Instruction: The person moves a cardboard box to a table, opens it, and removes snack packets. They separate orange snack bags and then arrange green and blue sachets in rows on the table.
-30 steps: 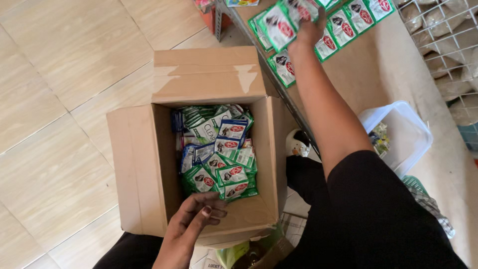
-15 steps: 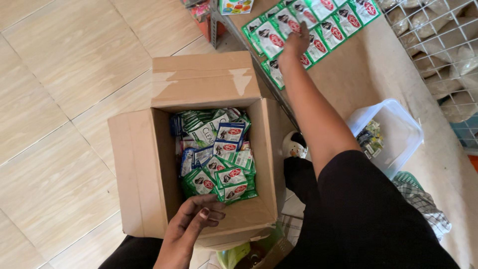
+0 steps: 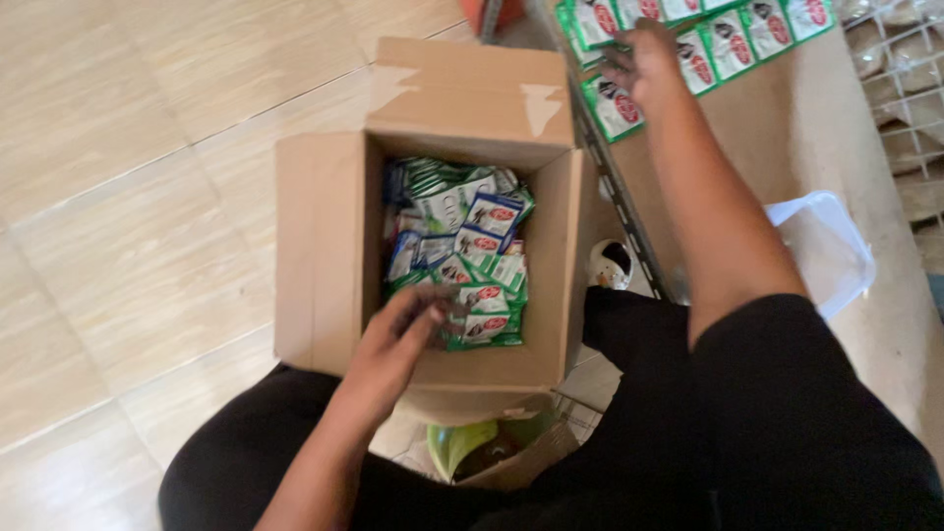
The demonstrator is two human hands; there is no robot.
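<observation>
A pale tiled floor [image 3: 128,197] fills the left half of the head-camera view, with a brown shelf surface [image 3: 787,138] running down the right side. Between them sits an open cardboard box [image 3: 324,246], its flaps folded outward, the far flap [image 3: 472,88] bearing strips of clear tape. The person, in black clothing, is at the near edge of the scene, both arms extended.

Inside the box lies a loose heap of small green, white and blue sachets [image 3: 462,251], piled toward the right wall and filling most of the floor of the box. The left hand [image 3: 398,339] reaches over the near rim into the box, its fingers curled down onto the sachets at the near end of the heap; whether they have closed on one cannot be told, as the hand is blurred.

The right hand [image 3: 644,64] is stretched to the far right, resting with fingers spread on a joined strip of green sachets [image 3: 698,49] that lies across the far end of the shelf surface. It presses on the strip rather than gripping it. The two hands are well apart.

Near the right arm, a clear plastic tub [image 3: 826,246] sits on the shelf surface. Wire mesh [image 3: 905,88] shows at the far right edge.
</observation>
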